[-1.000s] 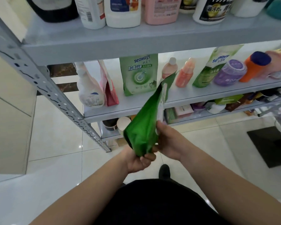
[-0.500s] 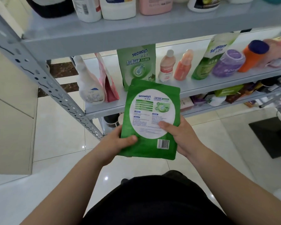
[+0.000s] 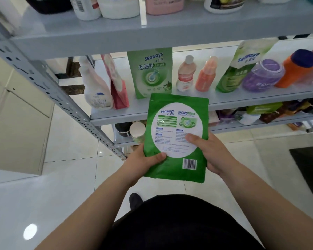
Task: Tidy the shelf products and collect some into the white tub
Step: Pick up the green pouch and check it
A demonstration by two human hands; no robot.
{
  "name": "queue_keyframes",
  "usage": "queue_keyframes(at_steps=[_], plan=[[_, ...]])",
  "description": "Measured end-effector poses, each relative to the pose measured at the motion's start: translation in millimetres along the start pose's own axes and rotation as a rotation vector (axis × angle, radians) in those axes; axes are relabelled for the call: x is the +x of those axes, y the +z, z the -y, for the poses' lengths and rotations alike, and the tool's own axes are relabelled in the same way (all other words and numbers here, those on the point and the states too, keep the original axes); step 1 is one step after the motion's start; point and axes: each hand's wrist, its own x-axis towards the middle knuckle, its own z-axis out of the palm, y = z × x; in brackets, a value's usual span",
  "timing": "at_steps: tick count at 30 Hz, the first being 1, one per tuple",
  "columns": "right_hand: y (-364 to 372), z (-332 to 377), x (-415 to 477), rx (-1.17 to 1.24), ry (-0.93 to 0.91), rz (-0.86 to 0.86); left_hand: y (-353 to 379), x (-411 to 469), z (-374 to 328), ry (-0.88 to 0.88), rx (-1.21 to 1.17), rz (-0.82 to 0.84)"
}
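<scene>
Gripping a flat, glossy green pouch [image 3: 177, 138], left hand [image 3: 143, 162] and right hand [image 3: 212, 154] pinch its edges.

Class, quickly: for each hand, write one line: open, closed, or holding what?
Left hand: holds the green Seaways pouch by its lower left edge.
Right hand: holds the same pouch by its right edge.

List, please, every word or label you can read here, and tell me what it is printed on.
"seaways": white back label of the held green pouch.
"seaways" and "粒粒净": upright green pouch on the shelf.
"seaways": leaning green pouch.
"BOF", rest unclear: purple jar.
Fine print, barcode digits, every other label: too small or blurred.
</scene>
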Motion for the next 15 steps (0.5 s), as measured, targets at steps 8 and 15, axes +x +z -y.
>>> queue_keyframes(at_steps=[8,15], plan=[[-112,8,-24,-0.018,0.129,0.141,100,29,-4,-0.023,0.068,-0.042],[-221,27,-71,0.192,0.004,-0.127,228,81,-15,-0.041,0.253,-0.034]])
